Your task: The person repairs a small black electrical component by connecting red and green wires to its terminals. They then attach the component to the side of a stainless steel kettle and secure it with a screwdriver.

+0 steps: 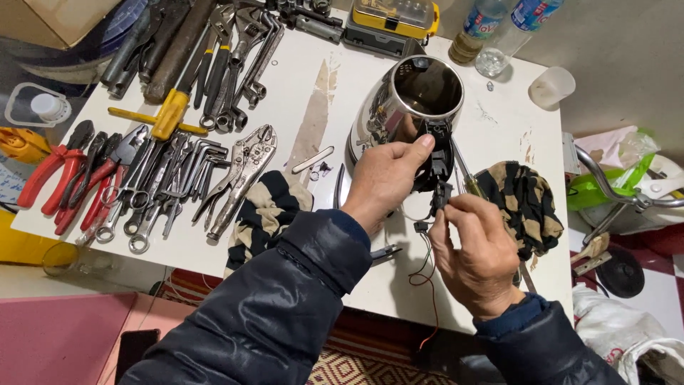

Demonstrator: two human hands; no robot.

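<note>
White table (pixel 499 114) w/ kettle (pixel 399 107), pliers (pixel 64 175), wrenches (pixel 228 71), striped cloths (pixel 527 203), prob. plastic cup (pixel 551 87).

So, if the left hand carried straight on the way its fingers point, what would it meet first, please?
The left hand points up and right, and its fingertips already rest on the black handle mount of the steel kettle; the kettle's body would likely stop it at once.

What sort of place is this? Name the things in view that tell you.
Probably a small repair workbench. Pliers, spanners and locking pliers lie spread on the white table, and the left hand steadies an opened steel kettle while the right hand holds its wired part.
</note>
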